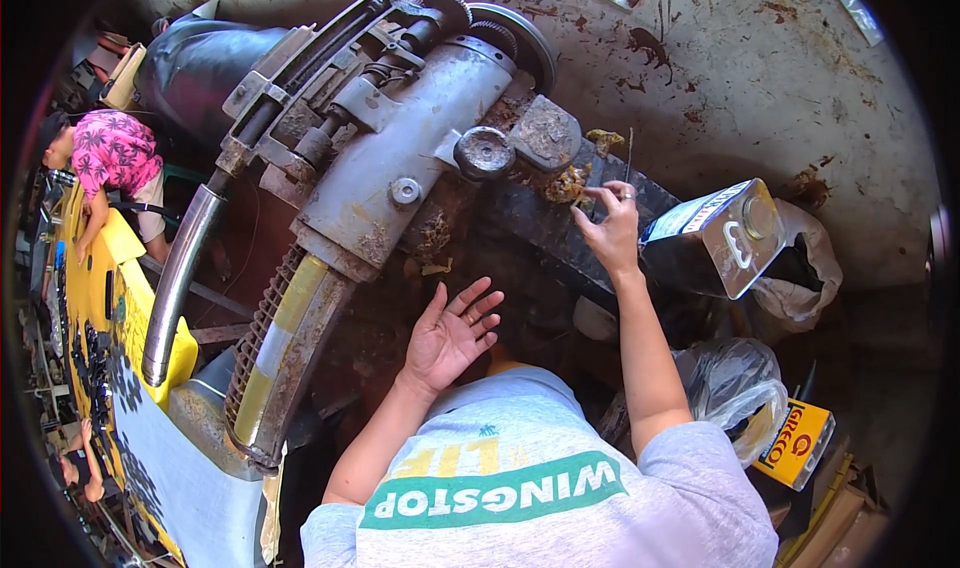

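My left hand (pixel 455 336) is held palm up with its fingers spread and nothing in it, below the grey cast-metal machine (pixel 430 118). My right hand (pixel 612 223) reaches over a dark ledge (pixel 515 230) beside the machine. Its thumb and fingers are bent together next to a crusty yellow-brown lump (pixel 568 183). A thin dark stick (pixel 630 153) rises just beyond these fingers; whether they grip it I cannot make out. On the machine are gears (pixel 448 10), a round knob (pixel 484 154) and a curved arm (pixel 282 348) with a coil spring (pixel 262 333) along it.
A rectangular metal can (pixel 715 236) stands right of my right hand, with a pale sack (pixel 812 268) behind it. Nearer are a clear plastic bag (pixel 735 383) and a yellow box (pixel 800 443). At far left, a person in a pink shirt (pixel 115 153) leans over yellow material (pixel 150 308).
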The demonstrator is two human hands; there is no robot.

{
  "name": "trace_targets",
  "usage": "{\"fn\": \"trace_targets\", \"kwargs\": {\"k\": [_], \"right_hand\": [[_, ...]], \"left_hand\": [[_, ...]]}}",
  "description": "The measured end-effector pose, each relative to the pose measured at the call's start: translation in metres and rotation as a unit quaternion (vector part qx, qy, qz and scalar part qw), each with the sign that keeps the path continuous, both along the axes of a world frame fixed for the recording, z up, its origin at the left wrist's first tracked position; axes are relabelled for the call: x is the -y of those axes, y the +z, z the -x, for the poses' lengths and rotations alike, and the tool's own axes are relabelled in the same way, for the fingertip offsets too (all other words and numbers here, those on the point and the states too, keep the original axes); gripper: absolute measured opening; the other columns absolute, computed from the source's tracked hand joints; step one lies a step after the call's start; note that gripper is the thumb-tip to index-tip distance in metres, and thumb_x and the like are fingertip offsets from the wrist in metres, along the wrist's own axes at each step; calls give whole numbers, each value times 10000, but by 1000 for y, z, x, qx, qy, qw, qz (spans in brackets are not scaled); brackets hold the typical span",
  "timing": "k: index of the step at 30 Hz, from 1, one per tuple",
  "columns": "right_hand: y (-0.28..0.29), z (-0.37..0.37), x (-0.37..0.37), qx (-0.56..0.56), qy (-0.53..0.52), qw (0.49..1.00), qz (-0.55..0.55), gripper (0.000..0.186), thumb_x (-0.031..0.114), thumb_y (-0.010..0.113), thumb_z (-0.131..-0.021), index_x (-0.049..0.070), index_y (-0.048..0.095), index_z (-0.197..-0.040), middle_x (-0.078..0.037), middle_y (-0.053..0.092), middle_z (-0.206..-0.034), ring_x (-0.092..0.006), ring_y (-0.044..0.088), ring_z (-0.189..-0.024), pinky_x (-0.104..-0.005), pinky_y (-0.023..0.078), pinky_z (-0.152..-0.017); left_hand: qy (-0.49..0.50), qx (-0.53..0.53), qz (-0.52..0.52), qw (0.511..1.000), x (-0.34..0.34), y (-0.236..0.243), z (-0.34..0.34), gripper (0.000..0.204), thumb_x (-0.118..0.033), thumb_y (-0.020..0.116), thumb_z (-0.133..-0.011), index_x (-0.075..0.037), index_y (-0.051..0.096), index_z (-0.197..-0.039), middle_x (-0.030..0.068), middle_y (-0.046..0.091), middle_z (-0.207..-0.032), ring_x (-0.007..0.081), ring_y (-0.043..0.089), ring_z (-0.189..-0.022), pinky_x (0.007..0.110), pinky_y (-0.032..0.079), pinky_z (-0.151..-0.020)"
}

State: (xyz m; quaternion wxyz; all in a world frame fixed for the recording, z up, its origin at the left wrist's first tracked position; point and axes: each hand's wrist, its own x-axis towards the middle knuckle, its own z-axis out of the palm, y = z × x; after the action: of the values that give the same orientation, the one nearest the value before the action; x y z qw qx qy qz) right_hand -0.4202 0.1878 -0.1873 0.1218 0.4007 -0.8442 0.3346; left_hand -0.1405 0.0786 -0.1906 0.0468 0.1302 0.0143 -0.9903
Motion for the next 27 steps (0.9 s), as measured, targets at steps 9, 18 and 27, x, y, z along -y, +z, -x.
{"fn": "trace_targets", "kwargs": {"k": [9,18,27], "right_hand": [[-19,9,27,-6,-26,1000,-11,368,209,785,-640,75,655,-957,-130,518,-1105,-307,513,-1044,-410,395,-857],[-39,6,20,1,-59,998,4,384,227,794,-654,91,663,-989,-133,516,-1105,-303,515,-1027,-412,399,-856],[-45,0,7,18,-54,997,48,379,144,772,-682,102,672,-1045,-104,516,-1101,-261,529,-944,-383,411,-838]], "left_hand": [[25,15,3,1000,1,-7,-9,535,-447,416,-962,-62,452,-1331,146,543,-1247,263,556,-1035,395,451,-890],[25,26,6,999,2,-8,-10,530,-446,412,-964,-64,457,-1329,142,547,-1243,256,554,-1035,394,447,-894],[22,30,19,999,6,-9,-11,531,-447,413,-963,-66,457,-1330,138,555,-1239,256,558,-1032,391,446,-893]]}}
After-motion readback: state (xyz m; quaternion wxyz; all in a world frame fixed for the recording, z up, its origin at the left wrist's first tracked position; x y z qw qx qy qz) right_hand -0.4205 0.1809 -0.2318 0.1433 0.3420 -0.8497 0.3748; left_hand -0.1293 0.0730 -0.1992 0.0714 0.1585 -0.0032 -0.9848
